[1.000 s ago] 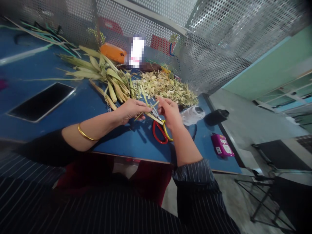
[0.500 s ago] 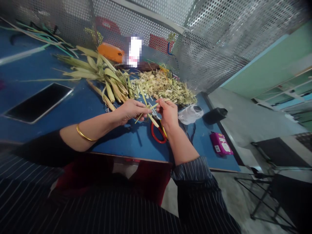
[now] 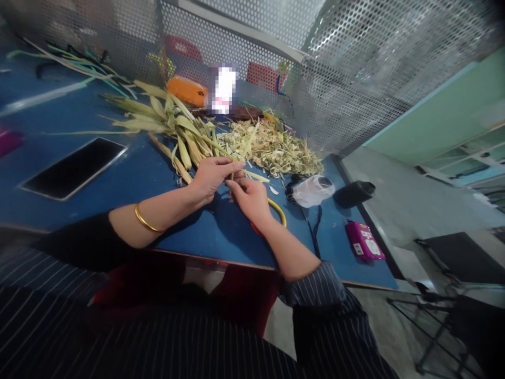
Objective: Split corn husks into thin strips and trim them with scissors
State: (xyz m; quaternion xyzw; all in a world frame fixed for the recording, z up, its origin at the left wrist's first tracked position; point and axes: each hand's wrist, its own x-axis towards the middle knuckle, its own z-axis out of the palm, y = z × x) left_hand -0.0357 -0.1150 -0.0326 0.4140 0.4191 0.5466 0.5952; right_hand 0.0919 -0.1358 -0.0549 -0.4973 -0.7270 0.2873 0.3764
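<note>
My left hand point(image 3: 213, 179) pinches pale green corn husk strips point(image 3: 250, 141) between thumb and fingers; one strip points up and away, another out to the right. My right hand point(image 3: 253, 201) presses close against it, its fingertips closed on the lower part of the strips, mostly hidden by the fingers. Under my right hand lie scissors point(image 3: 281, 211), with the yellow handle and a bit of red showing and the blades covered. Just beyond my left hand rests a bundle of corn husks point(image 3: 183, 152). Behind both hands spreads a heap of husk scraps point(image 3: 276, 150).
On the blue table point(image 3: 189, 231) lie a dark phone point(image 3: 74, 168), a white spool of thread point(image 3: 311, 191), a black roll point(image 3: 354, 193) and a purple packet point(image 3: 363, 241). An orange pouch point(image 3: 187, 91) and a blurred bright screen point(image 3: 224, 89) stand by the perforated metal screen point(image 3: 240, 45).
My right hand has moved left and down to meet my left hand, now covering most of the scissors. The crossed strips have turned in my fingers. The whole view has shifted slightly.
</note>
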